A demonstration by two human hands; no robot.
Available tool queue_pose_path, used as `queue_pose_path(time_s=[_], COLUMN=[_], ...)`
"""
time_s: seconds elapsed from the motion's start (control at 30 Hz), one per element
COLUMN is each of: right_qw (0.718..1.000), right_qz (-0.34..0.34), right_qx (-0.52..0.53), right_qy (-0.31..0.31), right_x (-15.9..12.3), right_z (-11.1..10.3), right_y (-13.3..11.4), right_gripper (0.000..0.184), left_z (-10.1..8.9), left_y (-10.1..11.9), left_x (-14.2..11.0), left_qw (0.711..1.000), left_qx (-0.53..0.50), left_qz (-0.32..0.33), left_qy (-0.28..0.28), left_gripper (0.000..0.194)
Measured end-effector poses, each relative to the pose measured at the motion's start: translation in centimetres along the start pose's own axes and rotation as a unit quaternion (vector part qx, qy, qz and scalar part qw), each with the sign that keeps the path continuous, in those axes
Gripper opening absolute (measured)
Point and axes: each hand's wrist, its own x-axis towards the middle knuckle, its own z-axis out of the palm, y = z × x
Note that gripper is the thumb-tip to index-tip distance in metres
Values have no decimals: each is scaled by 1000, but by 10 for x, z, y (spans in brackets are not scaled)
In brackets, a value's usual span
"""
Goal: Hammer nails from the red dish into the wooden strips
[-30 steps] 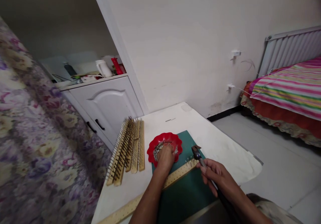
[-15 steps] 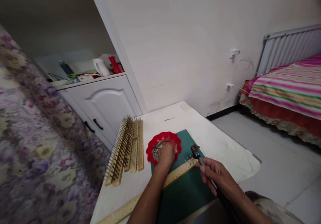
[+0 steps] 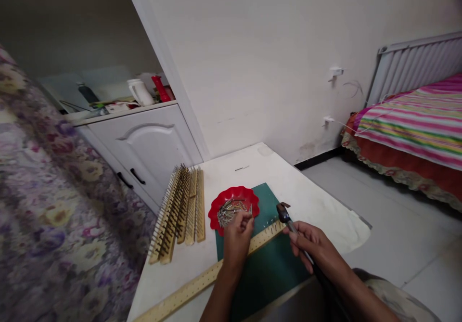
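My left hand (image 3: pixel 238 234) is at the near edge of a red scalloped bowl (image 3: pixel 213 205), fingers pinched on what looks like a nail (image 3: pixel 250 209). Inside the bowl lies a heap of loose nails (image 3: pixel 229 211). My right hand (image 3: pixel 306 242) grips a hammer (image 3: pixel 283 213) by its handle, head raised just over the far end of a drilled wooden strip (image 3: pixel 202 281). Several nails (image 3: pixel 273 226) stand in that end. The strip runs slantwise across a green mat (image 3: pixel 269 274), partly behind my left forearm.
Wooden strips full of upright nails (image 3: pixel 176 211) lie along the left of the white table (image 3: pixel 296 187). Two thin nail-like pieces (image 3: pixel 241 168) rest near the wall. A cabinet (image 3: pixel 144 139) stands behind, a floral curtain (image 3: pixel 72 216) at left and a bed (image 3: pixel 415 115) at right.
My left hand has drawn back out of the bowl toward me, fingers pinched. The hammer in my right hand has stayed nearly in place. The view has shifted slightly.
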Motion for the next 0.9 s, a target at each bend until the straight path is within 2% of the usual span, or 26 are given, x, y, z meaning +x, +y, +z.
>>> queue_pose_path(time_s=[0.1, 0.23, 0.6, 0.9], right_qw=[1000, 1000, 1000, 1000], right_qz=[-1, -4, -13, -9], right_qx=[2, 4, 25, 13], right_qy=[4, 2, -11, -6], right_x=[-1, -1, -3, -3], right_z=[-1, -2, -4, -2], right_y=[-1, 1, 2, 2], right_gripper=[33, 31, 26, 27], left_z=[10, 22, 30, 35], left_y=[1, -3, -6, -12], left_x=[-19, -31, -31, -33], left_qw=[992, 985, 983, 998], left_qx=[-116, -154, -162, -61], left_qz=[-55, -72, -74, -21], left_qy=[-21, -35, -38, -14], left_gripper=[17, 18, 21, 22])
